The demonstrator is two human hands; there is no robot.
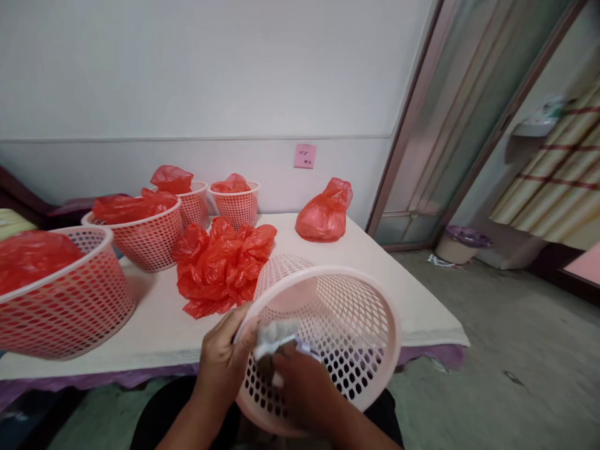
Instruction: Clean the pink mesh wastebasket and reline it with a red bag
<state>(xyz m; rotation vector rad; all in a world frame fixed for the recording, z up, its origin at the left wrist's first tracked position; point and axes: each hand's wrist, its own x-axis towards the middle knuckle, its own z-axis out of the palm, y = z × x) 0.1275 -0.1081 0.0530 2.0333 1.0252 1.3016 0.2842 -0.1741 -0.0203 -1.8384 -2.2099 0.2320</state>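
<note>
A pink plastic mesh basket lies tilted on its side at the table's front edge, its wide mouth facing me. My left hand is closed round its left rim, with the thumb over the edge. Inside the mouth, my right hand has its fingers curled on a crumpled grey-white and dark cloth-like piece, pressed near the left inner wall. Motion blurs that hand and piece, so the exact kind is unclear. Just beyond the basket sits a heap of crumpled red plastic bags.
Pink baskets holding red bags, such as one nearby, stand along the left of the white-covered table. A filled red bag rests at the back right. A pink note is on the wall. A waste bin stands on the floor.
</note>
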